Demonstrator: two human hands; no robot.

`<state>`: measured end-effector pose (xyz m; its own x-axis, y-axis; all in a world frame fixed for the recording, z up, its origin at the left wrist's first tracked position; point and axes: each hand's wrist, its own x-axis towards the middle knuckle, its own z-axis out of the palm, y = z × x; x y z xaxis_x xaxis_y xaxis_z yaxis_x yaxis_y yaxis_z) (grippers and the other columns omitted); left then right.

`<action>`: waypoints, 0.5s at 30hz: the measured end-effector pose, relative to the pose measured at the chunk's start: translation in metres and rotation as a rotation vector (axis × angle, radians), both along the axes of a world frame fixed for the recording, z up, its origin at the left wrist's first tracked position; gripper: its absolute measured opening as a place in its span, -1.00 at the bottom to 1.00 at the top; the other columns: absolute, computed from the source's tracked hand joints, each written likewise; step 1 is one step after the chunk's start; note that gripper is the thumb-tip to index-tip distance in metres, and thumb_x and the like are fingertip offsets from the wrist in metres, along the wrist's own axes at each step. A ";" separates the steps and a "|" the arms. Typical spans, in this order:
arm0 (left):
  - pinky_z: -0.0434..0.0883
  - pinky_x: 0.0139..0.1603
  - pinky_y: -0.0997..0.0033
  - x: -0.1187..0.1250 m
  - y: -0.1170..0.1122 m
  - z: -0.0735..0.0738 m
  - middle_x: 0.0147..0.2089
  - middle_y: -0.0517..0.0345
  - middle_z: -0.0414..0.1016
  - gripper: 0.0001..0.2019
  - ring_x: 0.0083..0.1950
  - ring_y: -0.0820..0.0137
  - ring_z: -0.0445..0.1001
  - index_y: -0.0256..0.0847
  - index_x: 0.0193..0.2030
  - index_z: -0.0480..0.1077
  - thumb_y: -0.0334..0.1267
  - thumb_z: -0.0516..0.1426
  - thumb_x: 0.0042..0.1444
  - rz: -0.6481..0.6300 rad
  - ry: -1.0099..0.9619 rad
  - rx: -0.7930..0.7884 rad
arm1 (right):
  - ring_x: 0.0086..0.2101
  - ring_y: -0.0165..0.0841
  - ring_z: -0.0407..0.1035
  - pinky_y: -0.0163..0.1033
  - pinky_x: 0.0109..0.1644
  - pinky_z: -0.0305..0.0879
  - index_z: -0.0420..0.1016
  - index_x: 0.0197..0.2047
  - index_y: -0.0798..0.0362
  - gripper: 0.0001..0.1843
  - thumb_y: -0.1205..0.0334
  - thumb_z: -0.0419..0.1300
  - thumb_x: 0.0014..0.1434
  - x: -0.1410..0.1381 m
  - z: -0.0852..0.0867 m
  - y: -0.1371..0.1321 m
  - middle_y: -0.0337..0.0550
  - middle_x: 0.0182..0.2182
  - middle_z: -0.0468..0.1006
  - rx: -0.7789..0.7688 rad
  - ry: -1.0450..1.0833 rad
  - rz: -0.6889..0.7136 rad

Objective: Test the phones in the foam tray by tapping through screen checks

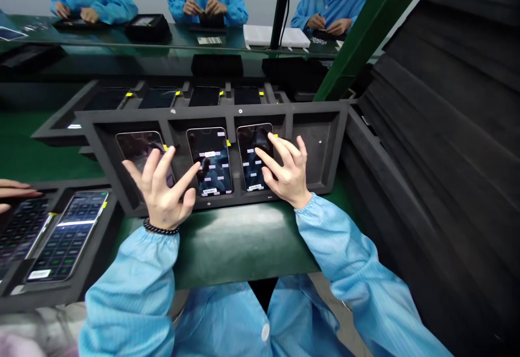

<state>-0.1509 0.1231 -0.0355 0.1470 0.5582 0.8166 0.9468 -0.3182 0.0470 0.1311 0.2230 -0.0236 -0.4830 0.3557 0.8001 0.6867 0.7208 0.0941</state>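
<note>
A black foam tray leans upright before me, with three phones in its slots and a bare slot at the right. My left hand is spread, its index fingertip at the left edge of the middle phone; the other fingers overlap the left phone. The fingers of my right hand are apart, with the index fingertip on the screen of the right phone. Both the middle and right screens are dark with small pale labels. Neither hand grips anything.
Behind stands another foam tray with several phones. At left, a tray holds lit phones, with another person's hand beside it. Stacked black foam trays rise at right near a green post. People in blue coats work across the bench.
</note>
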 end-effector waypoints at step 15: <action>-0.45 0.60 -0.24 0.003 0.012 -0.007 0.62 0.17 -0.15 -0.46 0.62 0.05 -0.13 0.09 0.47 0.18 -0.07 -0.03 0.37 -0.030 -0.074 -0.067 | 0.34 -0.20 0.23 0.23 0.55 -0.16 0.34 0.37 -0.06 -0.49 0.20 0.06 0.39 -0.055 0.009 -0.012 -0.08 0.41 0.32 -0.087 -0.188 0.148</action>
<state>-0.1478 0.1347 -0.0422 0.1053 0.6082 0.7868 0.9301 -0.3401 0.1384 0.0757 0.2111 -0.0143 -0.6721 0.3334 0.6611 0.5495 0.8230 0.1436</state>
